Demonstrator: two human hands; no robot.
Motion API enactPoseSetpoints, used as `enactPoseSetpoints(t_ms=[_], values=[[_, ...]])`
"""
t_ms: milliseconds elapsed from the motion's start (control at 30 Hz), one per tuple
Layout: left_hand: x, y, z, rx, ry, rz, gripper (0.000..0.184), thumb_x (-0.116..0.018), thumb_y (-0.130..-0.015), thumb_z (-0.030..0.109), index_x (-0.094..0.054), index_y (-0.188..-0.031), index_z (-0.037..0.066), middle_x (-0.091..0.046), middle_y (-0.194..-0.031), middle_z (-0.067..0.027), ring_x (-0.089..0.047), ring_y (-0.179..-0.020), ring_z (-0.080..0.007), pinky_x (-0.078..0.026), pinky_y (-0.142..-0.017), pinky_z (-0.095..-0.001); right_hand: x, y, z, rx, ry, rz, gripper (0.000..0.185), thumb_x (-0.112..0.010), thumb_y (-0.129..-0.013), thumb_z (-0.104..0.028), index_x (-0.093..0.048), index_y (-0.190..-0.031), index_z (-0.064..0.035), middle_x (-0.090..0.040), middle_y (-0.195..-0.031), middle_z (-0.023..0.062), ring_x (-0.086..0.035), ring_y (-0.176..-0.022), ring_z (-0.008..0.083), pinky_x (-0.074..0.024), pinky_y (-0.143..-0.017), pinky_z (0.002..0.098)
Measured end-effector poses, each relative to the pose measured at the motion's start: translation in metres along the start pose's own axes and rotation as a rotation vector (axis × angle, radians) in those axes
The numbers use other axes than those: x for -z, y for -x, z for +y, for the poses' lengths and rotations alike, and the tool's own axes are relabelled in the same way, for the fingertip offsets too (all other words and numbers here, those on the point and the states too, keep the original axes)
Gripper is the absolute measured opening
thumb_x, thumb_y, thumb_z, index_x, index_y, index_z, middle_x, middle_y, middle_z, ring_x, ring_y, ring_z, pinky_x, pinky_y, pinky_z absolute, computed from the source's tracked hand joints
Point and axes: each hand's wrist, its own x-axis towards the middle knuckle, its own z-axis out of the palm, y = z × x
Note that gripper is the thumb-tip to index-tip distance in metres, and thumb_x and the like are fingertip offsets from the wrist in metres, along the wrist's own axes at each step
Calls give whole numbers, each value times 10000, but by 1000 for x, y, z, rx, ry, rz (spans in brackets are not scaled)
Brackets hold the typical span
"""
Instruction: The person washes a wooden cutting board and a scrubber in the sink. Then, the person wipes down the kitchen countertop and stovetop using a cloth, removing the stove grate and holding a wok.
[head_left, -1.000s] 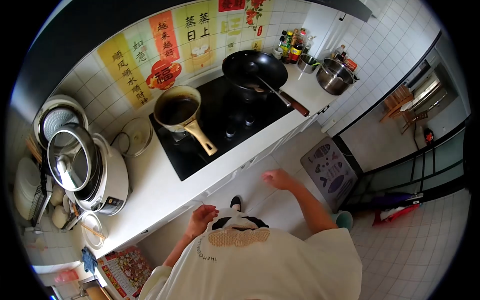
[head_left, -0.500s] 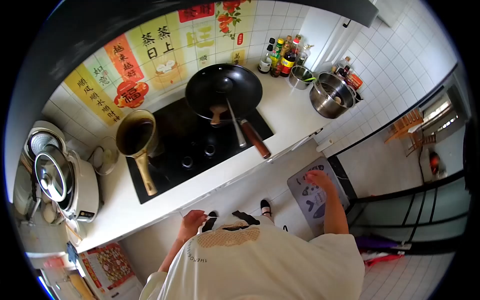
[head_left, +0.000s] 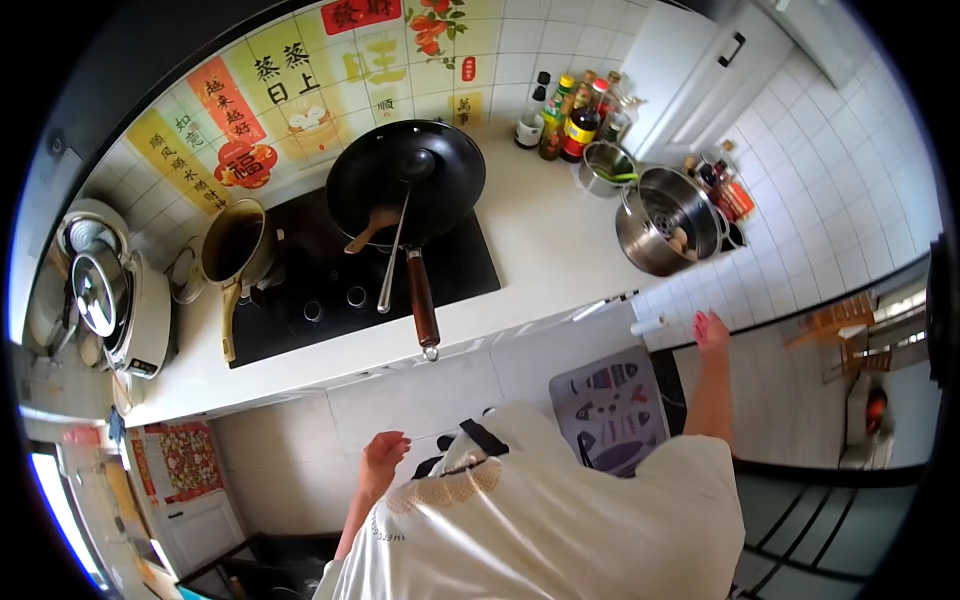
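My left hand [head_left: 383, 458] hangs over the floor in front of the counter, its fingers loosely apart and nothing in them. My right hand [head_left: 710, 330] is raised near the counter's right end, below the steel pot [head_left: 650, 235], and holds nothing; its fingers are spread. That pot contains some small round items. A black wok [head_left: 450, 190] with a ladle [head_left: 398, 240] and a wooden spatula [head_left: 372, 228] inside sits on the black cooktop [head_left: 330, 280]. Left of it stands a gold-handled saucepan [head_left: 235, 245] with dark contents.
Several sauce bottles [head_left: 582, 130] and a small steel pot [head_left: 605, 165] stand at the back right of the counter [head_left: 545, 240]. A white cooker [head_left: 150, 315] is at the far left. A patterned mat [head_left: 610, 410] lies on the floor. A doorway opens at the right.
The view has shifted right along the counter, so the wok and saucepan appear further left. My right hand has moved toward the steel pot's side. My left hand stays low.
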Motion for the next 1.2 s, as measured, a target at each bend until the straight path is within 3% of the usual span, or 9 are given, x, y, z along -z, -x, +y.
enactPoseSetpoints(t_ms=[67,267,567,733,800,900,967,1067,1200], values=[[-6,1,-13,-29,125,69,179,-548,-841,64,-549,-1015,24,-636,-894,-48,-596,-798,-117,-445,-639,-226,2,-21,-26,-233,-33,187,318,-470,-907,-285,-488,-1122,-51,-625,-943,70,-590,-763,147,-489,-670,274],[-78,53,-29,50,135,419,205,-567,-853,139,-547,-1031,39,-637,-909,-51,-597,-809,-129,-448,-668,-242,37,-143,-39,-275,-32,152,374,-427,-921,-351,-468,-1143,-52,-567,-1117,63,-548,-950,169,-460,-764,296],[-283,68,-20,177,287,626,235,-583,-855,164,-547,-1049,36,-640,-927,-62,-598,-830,-124,-449,-685,-241,35,-337,-52,-323,-288,106,522,-430,-859,-547,-443,-1149,-112,-532,-1025,69,-527,-912,206,-455,-825,374],[-322,73,-12,128,248,623,238,-581,-861,153,-538,-1048,11,-639,-921,-68,-592,-818,-124,-449,-682,-242,25,-352,-64,-380,-263,172,452,-339,-919,-442,-456,-1134,-62,-562,-974,125,-554,-848,251,-487,-743,390],[-326,73,-19,136,265,663,239,-584,-861,153,-537,-1047,10,-638,-921,-72,-586,-809,-123,-448,-684,-243,27,-357,-66,-319,-266,274,322,-360,-820,-154,-516,-1068,-21,-571,-946,150,-572,-785,279,-522,-654,393],[-333,78,-8,166,227,695,216,-569,-868,127,-534,-1042,4,-632,-917,-73,-579,-819,-125,-454,-708,-253,36,-374,-69,-312,-383,323,344,-411,-820,-136,-508,-1082,64,-569,-1015,200,-583,-895,313,-536,-703,436],[-336,79,-8,166,254,695,220,-569,-868,124,-531,-1045,-2,-628,-913,-73,-578,-826,-129,-457,-722,-258,83,-434,-29,-55,86,-64,335,-456,-823,-114,-527,-1071,101,-583,-1034,193,-595,-880,330,-546,-708,471],[-342,74,-2,172,209,677,223,-574,-865,117,-532,-1039,-17,-616,-904,-74,-574,-850,-141,-464,-758,-264,34,-367,-69,-228,-397,328,323,-455,-820,-103,-539,-1078,73,-600,-996,176,-612,-843,304,-558,-700,457],[-347,67,-7,152,121,650,218,-586,-858,122,-546,-1025,-14,-618,-909,-78,-578,-859,-147,-468,-768,-264,47,-384,-64,-325,-411,342,365,-411,-777,-89,-516,-1101,41,-589,-966,218,-604,-861,350,-541,-720,468]])
